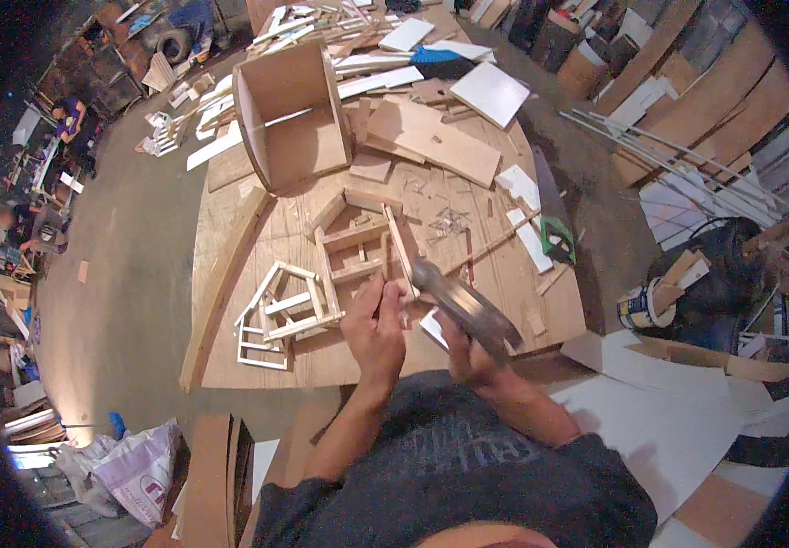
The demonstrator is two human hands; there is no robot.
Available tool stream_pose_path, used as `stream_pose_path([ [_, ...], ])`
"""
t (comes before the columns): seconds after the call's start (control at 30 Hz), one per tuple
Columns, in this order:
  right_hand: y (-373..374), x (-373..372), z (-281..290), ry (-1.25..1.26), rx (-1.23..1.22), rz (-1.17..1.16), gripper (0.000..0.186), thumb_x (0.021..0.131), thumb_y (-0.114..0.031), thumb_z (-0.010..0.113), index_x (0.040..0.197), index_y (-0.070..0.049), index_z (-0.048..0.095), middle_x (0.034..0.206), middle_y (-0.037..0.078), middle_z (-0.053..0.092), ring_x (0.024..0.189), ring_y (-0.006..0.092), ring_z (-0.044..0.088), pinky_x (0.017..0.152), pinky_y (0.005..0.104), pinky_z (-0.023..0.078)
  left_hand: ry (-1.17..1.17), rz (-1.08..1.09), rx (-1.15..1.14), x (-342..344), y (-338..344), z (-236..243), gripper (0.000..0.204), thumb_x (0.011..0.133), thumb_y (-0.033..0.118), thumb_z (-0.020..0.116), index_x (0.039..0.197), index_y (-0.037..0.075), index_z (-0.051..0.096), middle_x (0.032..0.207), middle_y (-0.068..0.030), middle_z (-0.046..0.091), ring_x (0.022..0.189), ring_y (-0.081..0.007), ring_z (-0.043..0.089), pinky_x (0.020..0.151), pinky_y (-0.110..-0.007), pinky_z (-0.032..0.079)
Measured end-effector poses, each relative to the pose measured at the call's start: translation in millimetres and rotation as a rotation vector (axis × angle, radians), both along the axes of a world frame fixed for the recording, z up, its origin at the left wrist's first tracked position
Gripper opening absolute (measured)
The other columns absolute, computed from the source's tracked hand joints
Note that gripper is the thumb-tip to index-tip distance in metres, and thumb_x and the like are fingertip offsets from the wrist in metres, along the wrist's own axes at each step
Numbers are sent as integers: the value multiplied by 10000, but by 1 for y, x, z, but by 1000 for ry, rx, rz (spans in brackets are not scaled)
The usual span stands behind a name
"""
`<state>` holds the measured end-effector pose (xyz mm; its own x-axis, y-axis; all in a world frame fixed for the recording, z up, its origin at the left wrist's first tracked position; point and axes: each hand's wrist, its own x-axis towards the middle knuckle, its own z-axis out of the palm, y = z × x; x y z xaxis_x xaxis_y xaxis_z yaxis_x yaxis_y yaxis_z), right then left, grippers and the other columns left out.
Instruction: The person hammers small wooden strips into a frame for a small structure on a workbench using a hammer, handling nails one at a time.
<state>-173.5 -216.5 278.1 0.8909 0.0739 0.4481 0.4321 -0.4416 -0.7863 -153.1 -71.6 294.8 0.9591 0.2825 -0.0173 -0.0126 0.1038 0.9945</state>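
A hammer (460, 301) is gripped in my right hand (473, 358), its head raised close to the near right side of a house-shaped wooden frame (355, 236). My left hand (376, 336) is closed at the frame's near edge, thumb and fingers pinching by a short upright slat (385, 256); any nail between the fingertips is too small to make out. The frame lies on the plywood worktable (312, 205), with crossbars inside and a peaked far end. To its left is a smaller house-shaped frame (289, 301) with white-edged strips.
An open wooden box (292, 114) stands on the table's far side. Loose nails (449, 222) lie right of the frame. Boards and offcuts (435, 142) pile up behind, with a green-handled tool (556, 239) at the right edge. A long beam (225, 292) lies along the left.
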Motion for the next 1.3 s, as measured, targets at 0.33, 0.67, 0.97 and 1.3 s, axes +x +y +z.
stream_pose_path([
  [0.33,33,-15,-11,-166,-24,-42,253,898,-111,668,1126,-13,616,903,124,651,735,212,631,625,343,518,-15,-6,8,-10,24,-11,159,993,89,576,993,-30,682,732,8,544,595,-37,467,498,-214,382],
  [0.67,52,-39,1,401,617,-39,449,949,-522,516,856,-83,494,690,-1,457,496,73,392,425,244,306,-115,-4,231,-22,44,-23,190,969,88,599,1094,-12,703,721,2,571,565,-48,467,492,-240,380],
  [0.97,47,-24,-11,476,1085,16,483,937,-547,583,1035,-78,527,666,-19,415,501,96,385,441,258,290,-257,-6,353,-22,51,-4,347,904,-6,658,1250,11,661,903,-121,690,719,-151,646,637,-267,514],
  [1.3,55,13,23,431,824,-17,524,965,-544,546,991,-22,499,651,17,427,476,111,405,416,242,320,-310,18,291,12,57,-4,278,949,74,647,1212,-14,675,859,-85,721,732,-101,624,643,-252,487],
])
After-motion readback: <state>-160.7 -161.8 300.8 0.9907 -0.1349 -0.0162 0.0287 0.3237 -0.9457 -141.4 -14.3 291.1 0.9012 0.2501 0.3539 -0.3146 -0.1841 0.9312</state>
